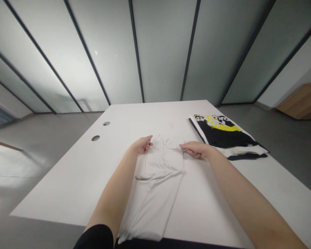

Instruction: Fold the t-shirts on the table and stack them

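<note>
Where right hand point(194, 148) pinches white garment point(164, 164), left hand point(144, 144) pinching opposite edge

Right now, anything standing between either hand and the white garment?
Nothing visible: the left hand and right hand are both at the far end of the white garment. The stacked clothes lie off to the right.

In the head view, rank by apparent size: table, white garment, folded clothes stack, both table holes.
1. Table
2. White garment, nearer the camera
3. Folded clothes stack
4. Nearer hole and farther hole: too alike to rank
</note>
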The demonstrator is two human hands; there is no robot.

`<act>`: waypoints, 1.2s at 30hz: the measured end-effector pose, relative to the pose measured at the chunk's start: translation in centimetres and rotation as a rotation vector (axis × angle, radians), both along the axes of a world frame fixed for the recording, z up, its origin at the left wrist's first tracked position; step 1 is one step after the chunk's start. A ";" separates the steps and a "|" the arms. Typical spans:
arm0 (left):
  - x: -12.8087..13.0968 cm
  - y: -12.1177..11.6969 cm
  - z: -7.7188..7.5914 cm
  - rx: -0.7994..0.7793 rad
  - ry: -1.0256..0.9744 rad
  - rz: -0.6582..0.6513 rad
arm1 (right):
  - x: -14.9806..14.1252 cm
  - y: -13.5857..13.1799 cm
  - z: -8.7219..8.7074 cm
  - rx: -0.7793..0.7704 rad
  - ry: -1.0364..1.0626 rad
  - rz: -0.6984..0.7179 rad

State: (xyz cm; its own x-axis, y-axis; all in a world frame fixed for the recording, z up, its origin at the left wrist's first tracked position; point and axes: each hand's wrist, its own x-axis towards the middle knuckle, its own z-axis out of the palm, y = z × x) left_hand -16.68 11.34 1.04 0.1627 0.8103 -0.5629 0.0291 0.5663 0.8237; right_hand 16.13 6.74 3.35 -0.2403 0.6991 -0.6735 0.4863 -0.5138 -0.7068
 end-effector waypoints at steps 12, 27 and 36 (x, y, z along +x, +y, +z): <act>2.1 -0.5 -0.7 -0.079 -0.365 -0.002 | 0.1 0.3 -1.0 0.000 0.127 -0.121; 3.9 0.7 -2.0 0.014 -0.301 0.021 | -5.7 0.9 -1.6 0.232 0.118 -0.375; 6.6 3.3 -2.1 0.181 -0.071 0.137 | -8.9 7.1 -1.2 0.610 -0.483 -0.294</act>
State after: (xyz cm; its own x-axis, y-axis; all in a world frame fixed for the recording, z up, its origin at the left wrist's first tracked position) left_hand -10.10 14.61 -1.02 0.0783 0.9144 -0.3973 -0.0999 0.4037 0.9094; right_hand 7.26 13.84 2.20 0.2275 0.9639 -0.1383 0.7130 -0.2616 -0.6506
